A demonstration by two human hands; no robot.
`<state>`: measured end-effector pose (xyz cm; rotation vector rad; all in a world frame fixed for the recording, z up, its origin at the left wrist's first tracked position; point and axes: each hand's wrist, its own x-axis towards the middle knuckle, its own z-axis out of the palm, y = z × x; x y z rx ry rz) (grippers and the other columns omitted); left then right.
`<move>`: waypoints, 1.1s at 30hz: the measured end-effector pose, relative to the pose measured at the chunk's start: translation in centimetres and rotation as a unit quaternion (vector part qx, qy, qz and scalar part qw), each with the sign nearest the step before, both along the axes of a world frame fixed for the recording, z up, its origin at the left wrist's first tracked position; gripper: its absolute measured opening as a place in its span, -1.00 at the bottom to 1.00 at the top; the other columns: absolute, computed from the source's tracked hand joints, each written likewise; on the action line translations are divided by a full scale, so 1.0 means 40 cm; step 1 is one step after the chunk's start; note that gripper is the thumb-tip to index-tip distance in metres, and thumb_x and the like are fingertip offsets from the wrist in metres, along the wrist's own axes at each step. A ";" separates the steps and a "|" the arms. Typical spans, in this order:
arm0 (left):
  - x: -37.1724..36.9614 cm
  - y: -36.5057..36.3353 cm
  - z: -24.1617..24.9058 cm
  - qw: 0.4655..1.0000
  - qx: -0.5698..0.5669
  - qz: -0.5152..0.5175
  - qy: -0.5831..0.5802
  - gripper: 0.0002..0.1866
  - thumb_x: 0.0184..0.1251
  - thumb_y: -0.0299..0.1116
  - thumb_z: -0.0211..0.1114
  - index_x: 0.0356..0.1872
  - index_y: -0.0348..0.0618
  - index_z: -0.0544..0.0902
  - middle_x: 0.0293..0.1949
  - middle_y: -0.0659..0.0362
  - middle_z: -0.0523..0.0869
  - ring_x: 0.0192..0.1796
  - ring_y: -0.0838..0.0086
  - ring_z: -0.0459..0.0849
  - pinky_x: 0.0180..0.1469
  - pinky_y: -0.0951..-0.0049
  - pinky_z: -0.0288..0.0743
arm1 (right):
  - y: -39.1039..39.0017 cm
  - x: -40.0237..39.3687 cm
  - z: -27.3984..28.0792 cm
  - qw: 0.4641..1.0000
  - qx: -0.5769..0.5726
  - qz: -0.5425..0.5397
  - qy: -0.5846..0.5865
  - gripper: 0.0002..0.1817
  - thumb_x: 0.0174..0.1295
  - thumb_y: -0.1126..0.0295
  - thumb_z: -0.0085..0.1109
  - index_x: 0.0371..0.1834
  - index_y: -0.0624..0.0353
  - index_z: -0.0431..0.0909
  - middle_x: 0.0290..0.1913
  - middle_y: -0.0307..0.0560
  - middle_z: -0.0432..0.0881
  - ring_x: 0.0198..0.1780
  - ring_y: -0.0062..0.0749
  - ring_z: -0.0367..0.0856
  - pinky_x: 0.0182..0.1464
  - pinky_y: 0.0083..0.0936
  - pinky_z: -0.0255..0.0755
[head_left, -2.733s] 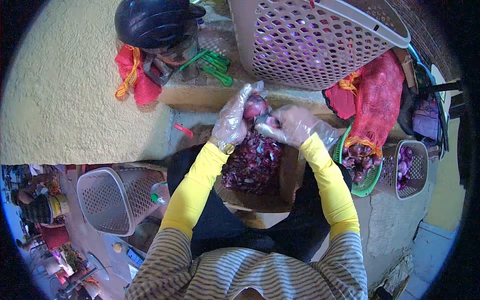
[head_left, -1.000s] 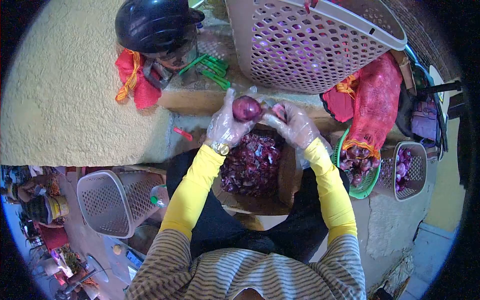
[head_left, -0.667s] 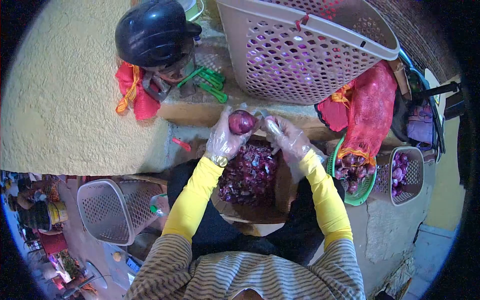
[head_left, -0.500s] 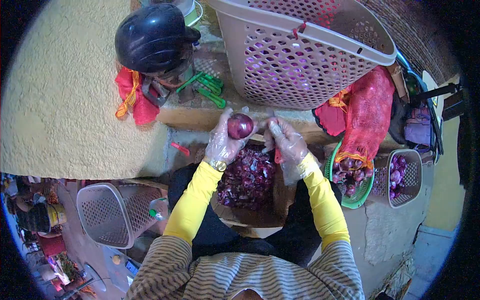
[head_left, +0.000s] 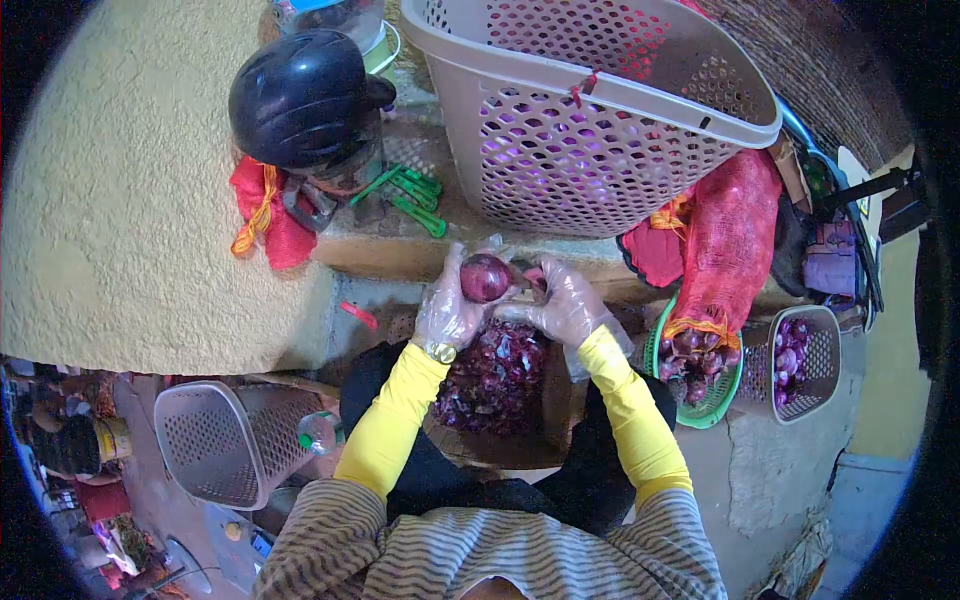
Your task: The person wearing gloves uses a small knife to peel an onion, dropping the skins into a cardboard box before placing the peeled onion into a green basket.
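A glossy red onion (head_left: 486, 278) rests in my left hand (head_left: 447, 308), whose gloved fingers are wrapped around it. Close beside it, my right hand (head_left: 570, 305) is closed on a small knife (head_left: 537, 280); its pinkish-red handle shows partly, and the blade is hard to make out. Both hands wear thin clear plastic gloves. Below them, between the knees, a box holds a heap of purple onion skins (head_left: 492, 375).
A large perforated basket (head_left: 590, 150) stands ahead on a ledge, near green-handled tools (head_left: 410, 195) and a black helmet (head_left: 300, 100). To the right are a red mesh sack (head_left: 735, 240), a green onion basket (head_left: 715, 405) and a smaller crate (head_left: 825, 365). Another basket (head_left: 205, 445) sits left.
My right hand has turned inward, bringing the knife up near the onion; its handle pointed down before. The onion stays in my left hand. The view has shifted slightly.
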<state>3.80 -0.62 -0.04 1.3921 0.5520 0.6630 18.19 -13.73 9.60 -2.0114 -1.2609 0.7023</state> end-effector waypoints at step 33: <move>0.019 0.037 0.029 0.925 -0.356 -0.045 -0.123 -0.30 0.52 -0.48 0.22 0.57 -0.24 0.10 0.30 -0.04 0.63 0.24 0.22 0.69 0.32 0.21 0.57 | 0.005 -0.017 0.006 0.983 0.023 -0.027 -0.182 -0.37 -0.01 -0.21 0.50 -0.06 0.05 0.65 -0.21 0.07 0.75 -0.17 0.05 0.76 -0.13 -0.07 0.62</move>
